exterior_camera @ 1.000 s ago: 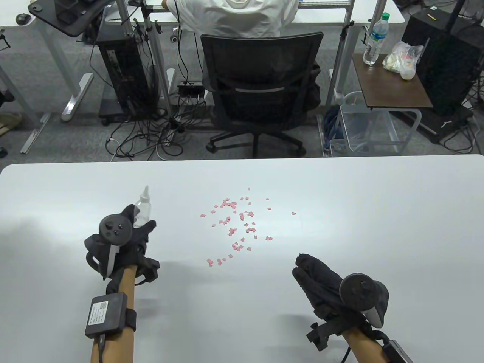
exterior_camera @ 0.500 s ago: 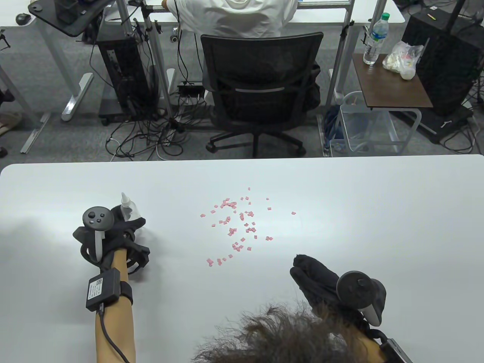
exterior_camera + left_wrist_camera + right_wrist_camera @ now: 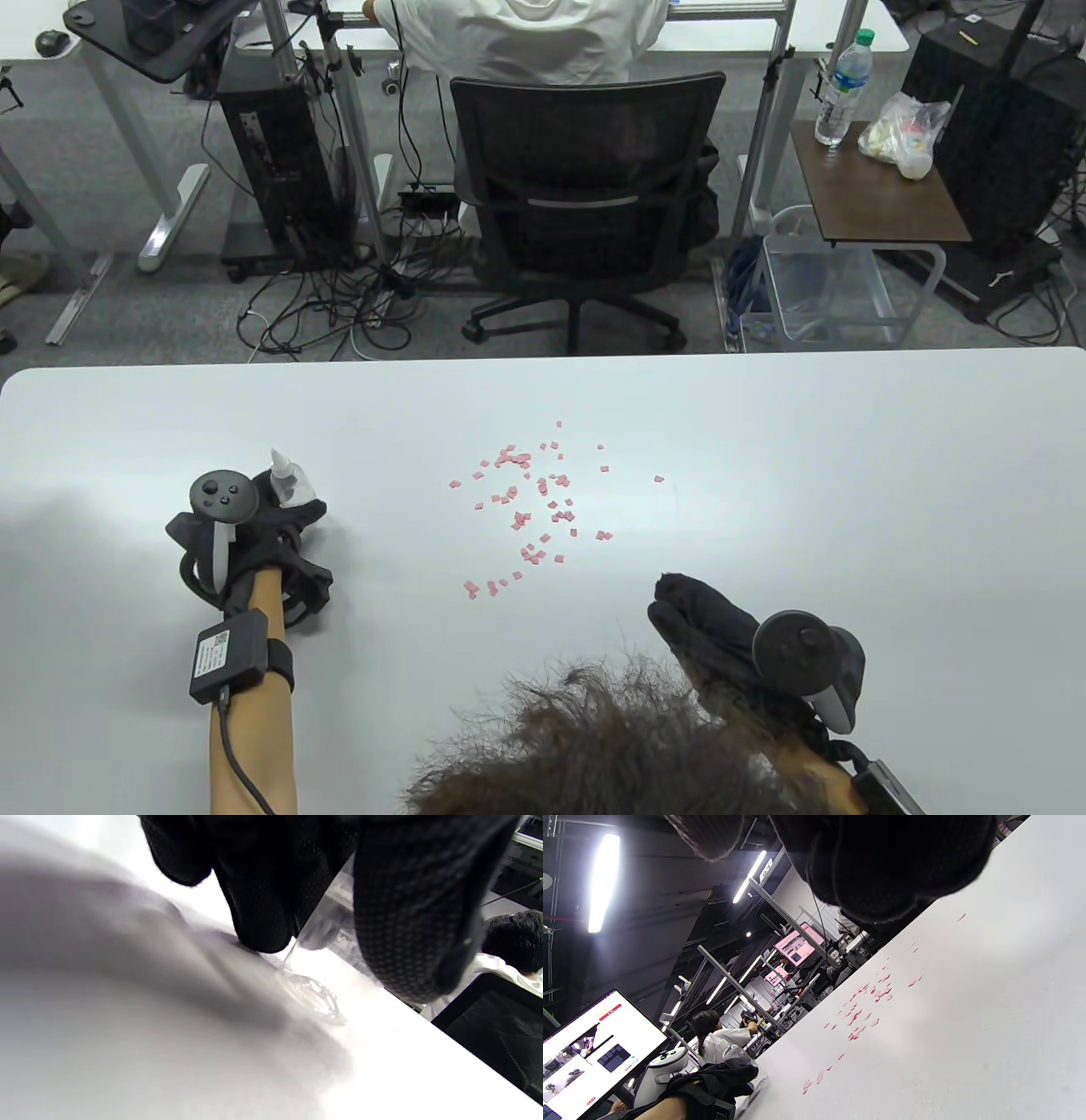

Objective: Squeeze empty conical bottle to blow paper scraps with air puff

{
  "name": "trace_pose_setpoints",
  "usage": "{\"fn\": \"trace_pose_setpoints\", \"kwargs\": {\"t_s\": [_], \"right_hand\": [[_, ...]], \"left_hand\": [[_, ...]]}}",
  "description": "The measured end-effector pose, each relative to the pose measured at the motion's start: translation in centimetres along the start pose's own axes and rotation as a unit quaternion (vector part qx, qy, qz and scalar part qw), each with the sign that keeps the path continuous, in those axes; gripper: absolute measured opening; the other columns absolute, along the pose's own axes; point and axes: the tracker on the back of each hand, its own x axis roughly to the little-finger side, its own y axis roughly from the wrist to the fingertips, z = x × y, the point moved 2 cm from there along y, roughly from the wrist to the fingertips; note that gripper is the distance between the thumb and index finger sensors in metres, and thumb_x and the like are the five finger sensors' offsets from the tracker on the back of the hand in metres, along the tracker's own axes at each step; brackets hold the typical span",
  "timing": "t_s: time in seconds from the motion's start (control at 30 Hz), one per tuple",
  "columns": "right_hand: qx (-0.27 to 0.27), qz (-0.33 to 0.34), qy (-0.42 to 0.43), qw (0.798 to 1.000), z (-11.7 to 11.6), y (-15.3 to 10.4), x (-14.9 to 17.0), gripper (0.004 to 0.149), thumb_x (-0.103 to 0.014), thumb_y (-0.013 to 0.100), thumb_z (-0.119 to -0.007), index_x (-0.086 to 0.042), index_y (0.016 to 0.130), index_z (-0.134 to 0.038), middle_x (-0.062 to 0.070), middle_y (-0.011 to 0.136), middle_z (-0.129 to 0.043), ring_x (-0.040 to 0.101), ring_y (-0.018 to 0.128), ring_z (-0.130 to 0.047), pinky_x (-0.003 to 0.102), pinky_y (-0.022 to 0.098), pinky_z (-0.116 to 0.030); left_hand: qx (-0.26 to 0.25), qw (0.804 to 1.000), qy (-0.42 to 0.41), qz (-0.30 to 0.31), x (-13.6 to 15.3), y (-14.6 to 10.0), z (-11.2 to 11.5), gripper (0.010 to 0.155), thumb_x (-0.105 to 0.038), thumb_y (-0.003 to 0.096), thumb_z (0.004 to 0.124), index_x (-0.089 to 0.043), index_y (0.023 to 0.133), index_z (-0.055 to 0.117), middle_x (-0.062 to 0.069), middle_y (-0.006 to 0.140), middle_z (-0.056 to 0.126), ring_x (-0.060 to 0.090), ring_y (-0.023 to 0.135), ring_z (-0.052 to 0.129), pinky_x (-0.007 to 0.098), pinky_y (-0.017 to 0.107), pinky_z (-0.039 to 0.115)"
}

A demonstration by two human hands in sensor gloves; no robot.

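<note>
The bench fills the lower half of the table view, white and bare apart from what sits on it. Near its middle, slightly above centre of the frame, the scraps lie in a loose pink scatter, flat and separate, so a puff from the left would probably push them toward the right.

At lower left of the table view the left hand grips the bottle, fingers wrapped round its clear body with the white nozzle poking out above the knuckles toward the top of the frame. In the left wrist view the bottle's base rests on or just above the bench while the fingers close round the sides. The nozzle points away from the scraps, which lie well apart to the right, so I judge the bottle has yet to be aimed before any squeeze.

At lower right the right hand rests on the bench, holding nothing, fingers together and loosely curled, near the scraps' lower edge but not touching them; likely it just waits clear of the air path.
</note>
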Motion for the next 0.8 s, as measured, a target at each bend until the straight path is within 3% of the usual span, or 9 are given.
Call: {"fn": "trace_pose_setpoints", "kwargs": {"t_s": [0.23,0.43,0.53,0.63,0.8], "right_hand": [[0.002,-0.003,0.002,1.0,0.2,0.0,0.1,0.061,-0.044,0.06,-0.069,0.001,0.101,-0.072,0.025,0.081,-0.087,0.034,0.058,-0.096,0.052,0.045,-0.084],[0.012,-0.018,-0.001,1.0,0.9,0.2,0.9,0.061,-0.044,0.06,-0.069,0.001,0.101,-0.072,0.025,0.081,-0.087,0.034,0.058,-0.096,0.052,0.045,-0.084],[0.024,-0.038,0.006,0.999,1.9,0.4,1.4,0.057,-0.041,0.061,-0.069,0.0,0.099,-0.074,0.025,0.081,-0.087,0.034,0.058,-0.096,0.052,0.044,-0.084],[0.044,-0.03,0.009,0.999,3.0,0.4,0.8,0.043,-0.03,0.061,-0.071,-0.003,0.093,-0.079,0.023,0.079,-0.089,0.034,0.056,-0.097,0.052,0.044,-0.085],[0.079,-0.029,-0.013,0.996,5.5,0.7,0.2,0.039,-0.028,0.061,-0.072,-0.005,0.091,-0.081,0.022,0.078,-0.09,0.033,0.056,-0.097,0.052,0.043,-0.085]], "left_hand": [[0.005,0.999,0.043,0.0,0.0,-0.5,-0.2,0.082,-0.041,0.0328,0.11,-0.03,0.106,0.075,-0.002,0.106,0.087,0.023,0.095,0.092,0.055,0.078,0.058],[0.006,0.998,0.069,0.003,0.0,-2.2,-2.2,0.086,-0.045,0.0344,0.109,-0.027,0.11,0.071,0.0,0.111,0.082,0.025,0.1,0.087,0.054,0.081,0.055],[-0.002,0.998,0.069,0.0,0.5,-3.8,-3.6,0.087,-0.046,0.0354,0.108,-0.026,0.111,0.07,0.004,0.112,0.08,0.026,0.102,0.084,0.054,0.081,0.055],[-0.016,0.997,0.069,-0.009,1.1,-5.6,-4.8,0.087,-0.047,0.0365,0.108,-0.024,0.111,0.069,0.005,0.113,0.079,0.027,0.103,0.083,0.054,0.081,0.054],[-0.047,0.998,0.033,-0.02,1.3,-9.5,-6.4,0.086,-0.051,0.0391,0.105,-0.023,0.112,0.069,0.006,0.113,0.078,0.028,0.103,0.082,0.053,0.081,0.054]]}}
